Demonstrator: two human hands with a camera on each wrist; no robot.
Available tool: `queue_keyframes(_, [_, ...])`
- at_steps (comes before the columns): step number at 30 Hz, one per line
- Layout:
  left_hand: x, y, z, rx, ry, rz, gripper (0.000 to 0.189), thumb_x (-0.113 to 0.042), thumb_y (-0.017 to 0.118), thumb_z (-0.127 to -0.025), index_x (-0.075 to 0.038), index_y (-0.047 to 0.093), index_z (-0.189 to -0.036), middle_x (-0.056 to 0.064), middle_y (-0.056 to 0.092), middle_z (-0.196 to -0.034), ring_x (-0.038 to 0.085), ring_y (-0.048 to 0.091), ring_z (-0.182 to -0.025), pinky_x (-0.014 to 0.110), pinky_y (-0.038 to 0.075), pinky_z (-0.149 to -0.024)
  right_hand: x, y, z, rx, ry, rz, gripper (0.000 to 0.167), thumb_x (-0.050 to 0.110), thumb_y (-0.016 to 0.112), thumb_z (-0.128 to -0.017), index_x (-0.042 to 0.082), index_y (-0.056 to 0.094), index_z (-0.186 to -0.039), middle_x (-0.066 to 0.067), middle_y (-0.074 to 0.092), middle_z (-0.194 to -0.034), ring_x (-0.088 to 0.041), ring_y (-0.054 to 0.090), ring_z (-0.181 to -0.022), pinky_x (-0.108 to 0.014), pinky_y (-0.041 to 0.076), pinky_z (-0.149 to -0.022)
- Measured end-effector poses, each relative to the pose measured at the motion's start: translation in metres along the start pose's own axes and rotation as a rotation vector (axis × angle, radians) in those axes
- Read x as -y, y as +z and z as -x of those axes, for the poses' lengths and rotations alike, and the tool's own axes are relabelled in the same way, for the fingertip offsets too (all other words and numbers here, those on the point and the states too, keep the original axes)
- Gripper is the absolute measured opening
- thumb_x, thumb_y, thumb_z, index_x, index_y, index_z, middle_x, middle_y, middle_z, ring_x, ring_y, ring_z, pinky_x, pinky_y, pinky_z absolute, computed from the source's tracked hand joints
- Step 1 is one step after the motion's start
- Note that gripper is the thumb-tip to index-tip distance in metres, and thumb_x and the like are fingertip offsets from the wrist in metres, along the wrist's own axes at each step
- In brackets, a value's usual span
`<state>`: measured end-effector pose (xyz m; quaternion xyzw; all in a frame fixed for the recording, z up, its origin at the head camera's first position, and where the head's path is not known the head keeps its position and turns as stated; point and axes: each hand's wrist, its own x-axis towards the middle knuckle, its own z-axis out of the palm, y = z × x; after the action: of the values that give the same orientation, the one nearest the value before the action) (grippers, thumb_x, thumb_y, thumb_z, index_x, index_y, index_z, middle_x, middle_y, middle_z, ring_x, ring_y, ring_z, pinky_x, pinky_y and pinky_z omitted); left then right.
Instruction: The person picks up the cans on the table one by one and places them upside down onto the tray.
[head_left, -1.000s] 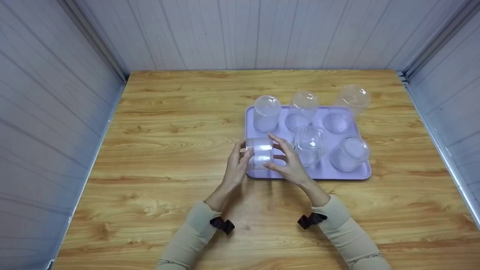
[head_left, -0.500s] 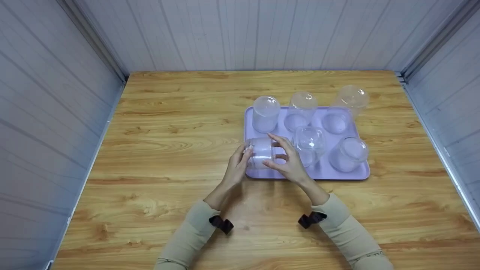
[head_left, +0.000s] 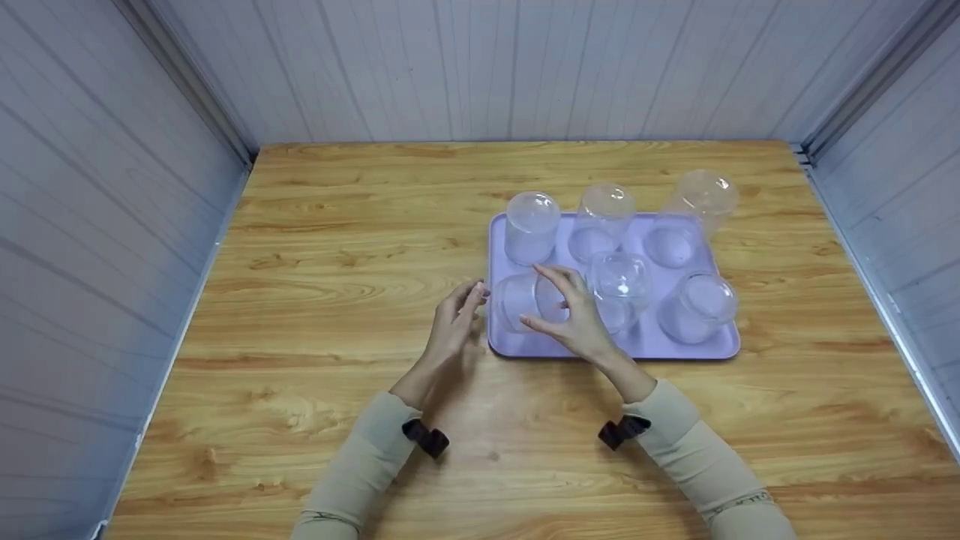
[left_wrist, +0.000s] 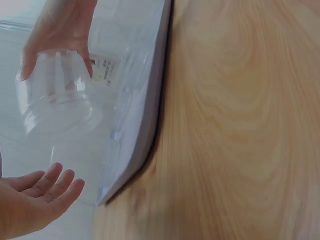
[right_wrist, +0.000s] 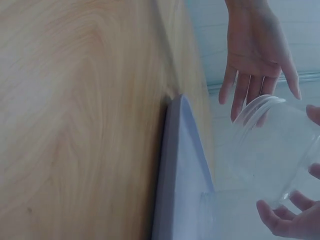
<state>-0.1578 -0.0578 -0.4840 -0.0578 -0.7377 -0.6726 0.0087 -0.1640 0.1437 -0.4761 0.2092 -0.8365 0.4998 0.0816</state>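
My right hand (head_left: pixel 581 322) grips a clear, empty-looking jar (right_wrist: pixel 280 145) by one end, thumb and fingers spread round it. It is tilted on its side above the left end of a purple tray (head_left: pixel 540 347). Its ridged rim points toward my left hand (head_left: pixel 452 324). That hand stands apart from the jar, just off the tray's left edge, holding nothing. In the right wrist view its fingers hang straight and relaxed.
Several other clear jars stand on the tray, among them a back left one (head_left: pixel 531 229), a squarish middle one (head_left: pixel 619 289) and a front right one (head_left: pixel 699 307). The wooden table (head_left: pixel 337 300) is bounded by pale panel walls (head_left: pixel 480 67).
My left hand has let go of the jar and drawn back to the left. The jar stays in my right hand, shifted slightly right and turned a little.
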Motion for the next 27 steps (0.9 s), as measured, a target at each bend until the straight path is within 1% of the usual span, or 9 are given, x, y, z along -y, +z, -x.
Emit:
queue_keyframes(3, [0.003, -0.006, -0.004, -0.016, -0.016, -0.013, 0.035, -0.013, 0.043, -0.093, 0.012, 0.048, -0.117, 0.026, 0.057, -0.104, 0.036, 0.053, -0.099, 0.047, 0.042, -0.084, -0.004, 0.002, -0.003, 0.015, -0.031, 0.088, 0.072, 0.029, 0.077, -0.067, 0.012, 0.046, -0.13, -0.01, 0.041, -0.125, -0.022, 0.037, -0.113, -0.043, 0.035, -0.089])
queue_keyframes(5, [0.01, -0.01, -0.008, -0.03, -0.019, -0.051, 0.036, -0.014, 0.045, -0.093, 0.011, 0.048, -0.118, 0.024, 0.057, -0.105, 0.033, 0.053, -0.099, 0.043, 0.042, -0.086, -0.004, 0.003, -0.004, 0.028, -0.051, 0.14, 0.072, 0.029, 0.077, -0.067, 0.012, 0.046, -0.13, -0.012, 0.041, -0.125, -0.024, 0.037, -0.112, -0.043, 0.03, -0.092])
queue_keyframes(8, [0.016, -0.013, -0.011, -0.053, -0.009, -0.129, 0.036, -0.016, 0.047, -0.092, 0.01, 0.049, -0.118, 0.021, 0.058, -0.105, 0.029, 0.054, -0.097, 0.037, 0.043, -0.085, -0.004, 0.004, -0.007, 0.061, -0.065, 0.217, 0.071, 0.029, 0.076, -0.068, 0.014, 0.046, -0.13, -0.014, 0.04, -0.125, -0.026, 0.037, -0.108, -0.044, 0.03, -0.089])
queue_keyframes(11, [0.019, -0.016, -0.014, -0.07, 0.005, -0.184, 0.037, -0.016, 0.049, -0.091, 0.01, 0.05, -0.117, 0.019, 0.057, -0.104, 0.029, 0.054, -0.095, 0.037, 0.045, -0.082, -0.005, 0.004, -0.009, 0.102, -0.065, 0.287, 0.072, 0.031, 0.076, -0.067, 0.014, 0.046, -0.13, -0.015, 0.04, -0.124, -0.029, 0.037, -0.104, -0.045, 0.03, -0.086])
queue_keyframes(15, [0.019, -0.019, -0.017, -0.068, -0.001, -0.245, 0.039, -0.018, 0.049, -0.091, 0.011, 0.048, -0.117, 0.019, 0.054, -0.107, 0.03, 0.051, -0.099, 0.037, 0.046, -0.081, -0.005, 0.005, -0.014, 0.163, -0.052, 0.36, 0.072, 0.031, 0.075, -0.068, 0.013, 0.045, -0.131, -0.018, 0.039, -0.124, -0.035, 0.038, -0.104, -0.048, 0.031, -0.086])
queue_keyframes(18, [0.018, -0.022, -0.02, -0.059, -0.007, -0.296, 0.041, -0.021, 0.049, -0.091, 0.01, 0.047, -0.118, 0.02, 0.051, -0.111, 0.032, 0.047, -0.104, 0.039, 0.044, -0.083, -0.005, 0.005, -0.018, 0.208, -0.034, 0.418, 0.073, 0.031, 0.075, -0.068, 0.014, 0.043, -0.131, -0.019, 0.038, -0.125, -0.038, 0.037, -0.106, -0.052, 0.031, -0.085])
queue_keyframes(23, [0.014, -0.025, -0.025, -0.047, 0.016, -0.384, 0.043, -0.022, 0.05, -0.091, 0.01, 0.047, -0.119, 0.022, 0.048, -0.116, 0.036, 0.044, -0.108, 0.042, 0.037, -0.091, -0.002, 0.005, -0.026, 0.272, 0.016, 0.49, 0.075, 0.032, 0.075, -0.067, 0.016, 0.042, -0.132, -0.018, 0.036, -0.128, -0.035, 0.036, -0.107, -0.055, 0.033, -0.082])
queue_keyframes(25, [0.012, -0.026, -0.027, -0.04, 0.019, -0.425, 0.045, -0.024, 0.049, -0.091, 0.009, 0.046, -0.12, 0.021, 0.046, -0.118, 0.034, 0.043, -0.11, 0.041, 0.035, -0.094, -0.001, 0.006, -0.029, 0.291, 0.033, 0.51, 0.076, 0.033, 0.075, -0.067, 0.016, 0.042, -0.133, -0.018, 0.035, -0.129, -0.035, 0.035, -0.108, -0.056, 0.034, -0.081])
queue_keyframes(27, [0.01, -0.028, -0.029, -0.03, 0.014, -0.465, 0.047, -0.028, 0.049, -0.091, 0.008, 0.046, -0.122, 0.019, 0.045, -0.12, 0.031, 0.042, -0.113, 0.039, 0.033, -0.096, 0.0, 0.007, -0.031, 0.311, 0.044, 0.534, 0.077, 0.034, 0.074, -0.067, 0.017, 0.04, -0.134, -0.018, 0.034, -0.13, -0.035, 0.035, -0.108, -0.054, 0.036, -0.08])
